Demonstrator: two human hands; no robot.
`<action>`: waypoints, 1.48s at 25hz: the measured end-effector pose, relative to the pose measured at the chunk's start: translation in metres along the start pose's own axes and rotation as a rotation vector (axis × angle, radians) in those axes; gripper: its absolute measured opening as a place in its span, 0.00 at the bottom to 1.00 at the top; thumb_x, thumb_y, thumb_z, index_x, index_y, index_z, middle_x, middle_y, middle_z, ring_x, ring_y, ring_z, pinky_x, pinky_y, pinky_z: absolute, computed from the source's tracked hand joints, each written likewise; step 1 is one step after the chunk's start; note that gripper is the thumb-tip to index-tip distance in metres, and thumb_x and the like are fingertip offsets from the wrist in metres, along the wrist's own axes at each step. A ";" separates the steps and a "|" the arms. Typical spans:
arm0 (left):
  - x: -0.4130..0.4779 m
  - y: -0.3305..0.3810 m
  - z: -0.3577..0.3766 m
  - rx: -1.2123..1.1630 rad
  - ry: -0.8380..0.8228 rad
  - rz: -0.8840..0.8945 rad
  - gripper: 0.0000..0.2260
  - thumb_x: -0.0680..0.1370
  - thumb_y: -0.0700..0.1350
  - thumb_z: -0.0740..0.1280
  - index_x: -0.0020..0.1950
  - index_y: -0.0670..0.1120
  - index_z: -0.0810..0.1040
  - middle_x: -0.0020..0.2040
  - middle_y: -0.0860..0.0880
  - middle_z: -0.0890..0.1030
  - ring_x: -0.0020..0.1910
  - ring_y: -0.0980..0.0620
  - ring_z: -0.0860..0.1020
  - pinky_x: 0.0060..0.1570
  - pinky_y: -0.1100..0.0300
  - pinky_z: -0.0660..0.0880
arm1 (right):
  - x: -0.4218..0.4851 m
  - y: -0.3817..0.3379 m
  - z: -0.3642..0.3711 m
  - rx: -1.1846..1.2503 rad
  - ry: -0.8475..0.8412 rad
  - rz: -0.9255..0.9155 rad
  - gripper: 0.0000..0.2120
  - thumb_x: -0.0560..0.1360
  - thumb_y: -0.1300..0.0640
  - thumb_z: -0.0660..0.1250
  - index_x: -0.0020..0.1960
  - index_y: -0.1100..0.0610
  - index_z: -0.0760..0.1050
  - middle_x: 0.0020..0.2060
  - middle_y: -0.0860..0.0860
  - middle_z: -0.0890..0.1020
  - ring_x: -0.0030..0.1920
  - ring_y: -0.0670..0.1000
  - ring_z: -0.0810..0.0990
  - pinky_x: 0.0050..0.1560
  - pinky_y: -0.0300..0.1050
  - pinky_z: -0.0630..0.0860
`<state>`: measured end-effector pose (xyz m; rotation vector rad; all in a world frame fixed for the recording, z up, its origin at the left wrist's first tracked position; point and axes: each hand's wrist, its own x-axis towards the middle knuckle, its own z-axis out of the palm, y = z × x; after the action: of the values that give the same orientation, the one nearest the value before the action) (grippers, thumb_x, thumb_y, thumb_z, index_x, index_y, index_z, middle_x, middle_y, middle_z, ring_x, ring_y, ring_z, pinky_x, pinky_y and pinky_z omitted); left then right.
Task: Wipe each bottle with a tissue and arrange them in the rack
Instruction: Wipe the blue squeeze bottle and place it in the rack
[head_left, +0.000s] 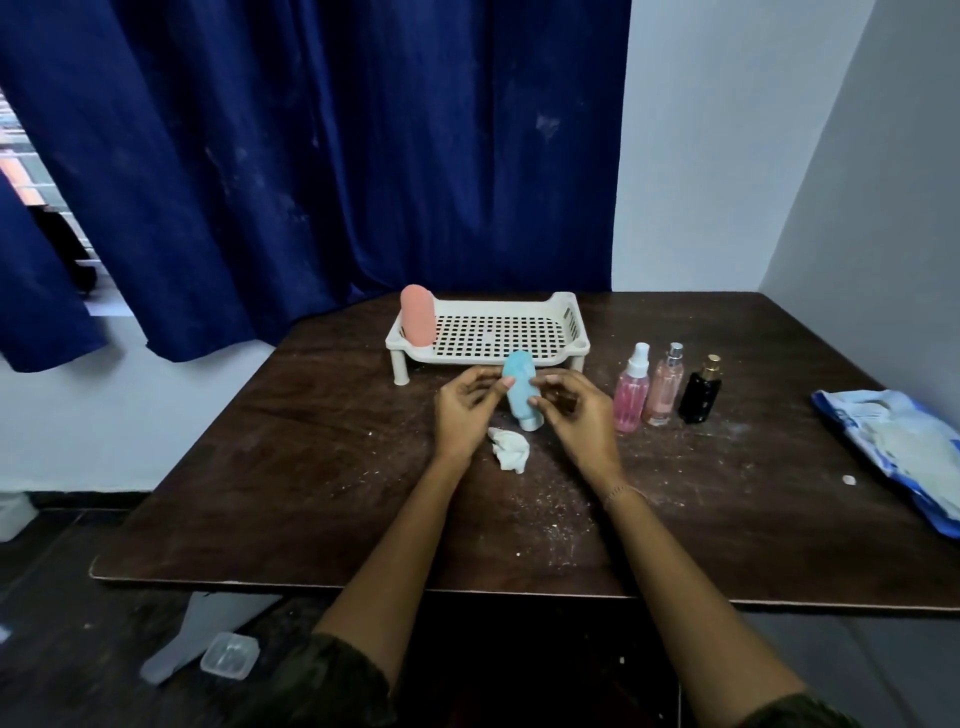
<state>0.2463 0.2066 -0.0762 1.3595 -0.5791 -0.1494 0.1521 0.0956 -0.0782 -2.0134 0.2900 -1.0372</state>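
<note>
A light blue bottle (521, 387) stands cap-down on the dark table, just in front of the white rack (563, 332). My left hand (462, 410) touches its left side with curled fingertips. My right hand (576, 410) pinches its right side with thumb and fingers. A crumpled white tissue (510, 449) lies on the table between my wrists, held by neither hand. A pink bottle (418, 314) stands upright in the rack's left end.
Three spray bottles stand in a row right of my hands: a pink one (631, 397), a pale pink one (664, 392) and a black one (701, 395). A blue tissue pack (904, 447) lies at the table's right edge. White crumbs speckle the tabletop (311, 467).
</note>
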 end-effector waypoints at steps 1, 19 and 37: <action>0.002 0.000 -0.002 -0.020 -0.021 -0.010 0.07 0.72 0.35 0.71 0.47 0.43 0.79 0.44 0.48 0.82 0.42 0.59 0.81 0.45 0.66 0.78 | -0.001 0.003 0.000 0.003 -0.020 -0.010 0.12 0.70 0.65 0.71 0.53 0.57 0.80 0.51 0.49 0.81 0.52 0.44 0.79 0.54 0.36 0.75; 0.021 -0.013 -0.013 -0.469 -0.174 -0.256 0.17 0.81 0.38 0.56 0.70 0.36 0.65 0.57 0.44 0.77 0.55 0.50 0.76 0.55 0.58 0.76 | -0.002 0.009 0.007 -0.120 -0.409 -0.166 0.18 0.66 0.57 0.76 0.55 0.56 0.80 0.44 0.51 0.80 0.41 0.47 0.77 0.43 0.32 0.73; 0.017 -0.007 -0.012 -0.637 -0.343 -0.361 0.20 0.80 0.47 0.54 0.71 0.45 0.66 0.54 0.41 0.79 0.49 0.48 0.78 0.52 0.51 0.74 | 0.027 -0.023 0.009 0.302 0.207 0.043 0.14 0.68 0.62 0.73 0.52 0.51 0.80 0.49 0.45 0.82 0.53 0.42 0.79 0.54 0.39 0.76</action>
<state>0.2680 0.2080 -0.0787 0.8017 -0.5026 -0.8044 0.1720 0.1009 -0.0487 -1.6278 0.2659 -1.1884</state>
